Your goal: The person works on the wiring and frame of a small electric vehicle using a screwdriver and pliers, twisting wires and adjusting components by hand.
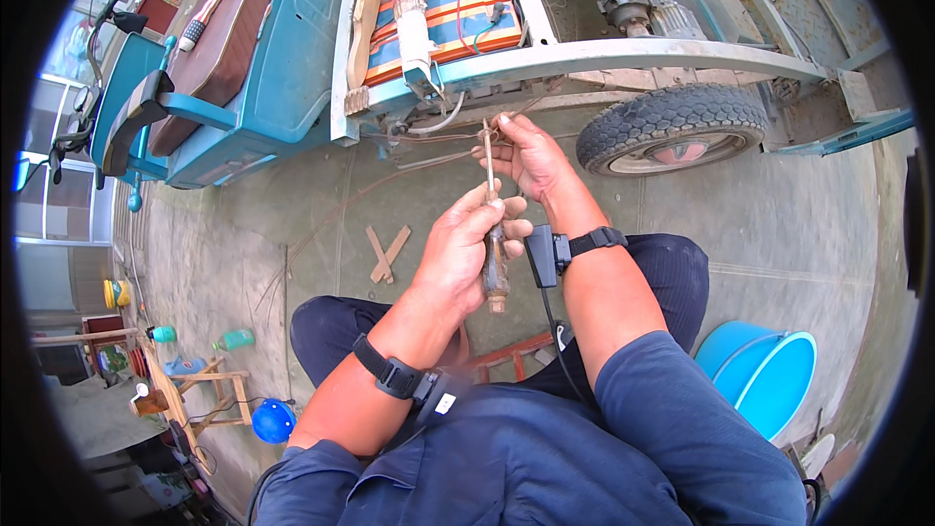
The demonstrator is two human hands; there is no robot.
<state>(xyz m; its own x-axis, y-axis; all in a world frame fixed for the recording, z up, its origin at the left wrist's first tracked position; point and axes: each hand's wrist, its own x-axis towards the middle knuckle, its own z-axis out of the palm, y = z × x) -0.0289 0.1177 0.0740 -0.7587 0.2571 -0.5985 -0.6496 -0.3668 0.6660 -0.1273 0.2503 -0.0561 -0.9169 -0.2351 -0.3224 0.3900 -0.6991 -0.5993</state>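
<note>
My left hand (453, 248) is wrapped round the worn, translucent brown handle of a screwdriver (496, 278). Its metal shaft points away from me, up to the tip by my right fingers. With thumb and forefinger, my right hand (534, 161) pinches a thin brown wire (438, 138) close to that tip. This wire runs leftward beneath the blue frame (467, 66) of a cargo vehicle. Whether the tip touches the wire is too small to make out.
Orange-and-blue battery blocks (458, 0) sit inside the frame. To the right is a wheel (672, 131), with a blue bucket (760, 380) nearer me. Crossed wood pieces (390, 255) lie on the floor. A brown seat (229, 39) stands left; a wooden stool (219, 394) is lower left.
</note>
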